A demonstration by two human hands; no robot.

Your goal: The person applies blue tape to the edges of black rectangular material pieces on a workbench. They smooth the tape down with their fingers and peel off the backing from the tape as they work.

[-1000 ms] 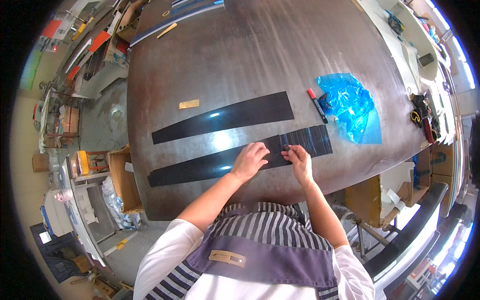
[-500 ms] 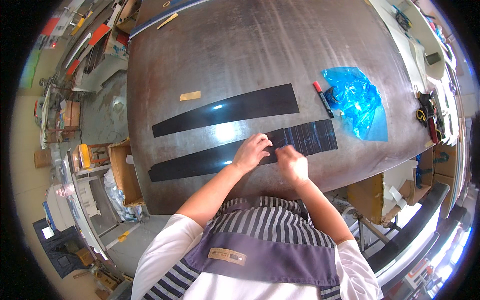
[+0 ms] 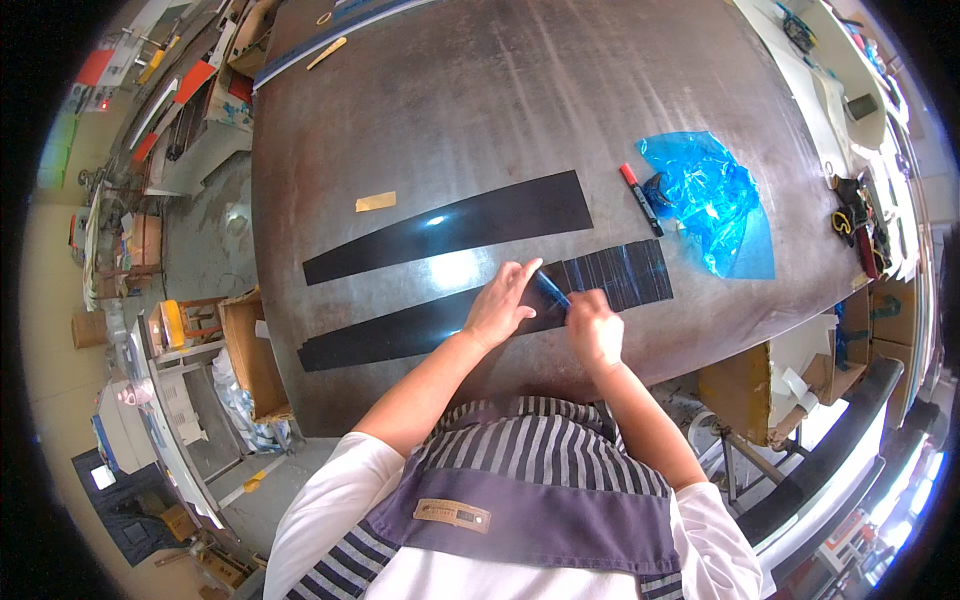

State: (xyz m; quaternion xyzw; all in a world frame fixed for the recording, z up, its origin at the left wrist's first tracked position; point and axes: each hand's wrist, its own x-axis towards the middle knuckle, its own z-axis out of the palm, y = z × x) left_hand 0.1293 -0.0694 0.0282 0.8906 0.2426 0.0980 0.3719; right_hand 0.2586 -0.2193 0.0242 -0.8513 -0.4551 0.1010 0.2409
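A fanned row of thin black tapered strips [image 3: 400,330] lies nearest me on the metal table, its right end [image 3: 630,275] showing several overlapping edges. My left hand [image 3: 500,305] rests on the row near its middle, thumb and fingers apart. Just right of it my right hand [image 3: 597,328] is closed, slightly blurred, at the lower end of a shiny blue film [image 3: 551,289] that lifts off the top strip between my hands. The fingertips of that hand are mostly hidden. Beyond the row lies a single black tapered strip [image 3: 450,228].
Crumpled blue film [image 3: 708,200] sits to the right, beside a red-capped black marker [image 3: 640,198]. A tan tape piece [image 3: 376,202] and a yellowish stick [image 3: 327,53] lie farther off on the metal table [image 3: 480,110]. Cardboard boxes [image 3: 245,355] stand by the table's left edge.
A blue film now shows raised between my hands. My left hand's fingers have spread, and my right hand has shifted slightly right and toward me.
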